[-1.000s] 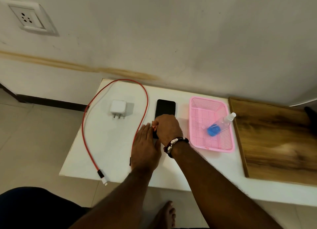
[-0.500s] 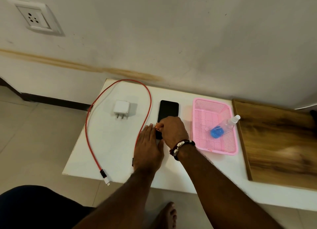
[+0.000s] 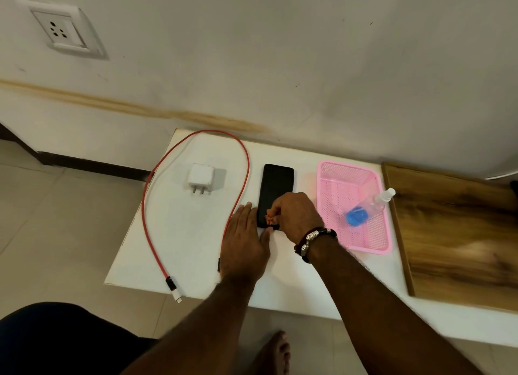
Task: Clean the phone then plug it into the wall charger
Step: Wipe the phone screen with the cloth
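Note:
A black phone (image 3: 276, 186) lies flat, screen up, on the white table (image 3: 280, 279). My right hand (image 3: 297, 214) rests on its near end, fingers closed on a small orange cloth (image 3: 270, 219) pressed against the screen. My left hand (image 3: 246, 245) lies flat beside the phone's near left corner, its thumb at the phone's bottom edge. A white wall charger (image 3: 201, 177) lies to the left, prongs toward me. A red cable (image 3: 145, 206) loops around it, its white connector (image 3: 176, 296) at the table's front edge. A wall socket (image 3: 63, 32) sits up on the left.
A pink mesh basket (image 3: 364, 242) right of the phone holds a clear spray bottle with blue liquid (image 3: 364, 209). A wooden board (image 3: 459, 234) lies further right. Tiled floor, my knee and my bare foot (image 3: 274, 352) are below the table's edge.
My right hand with the cloth has slid slightly up the phone's lower screen. The left hand stays flat beside it. The camera has shifted a little.

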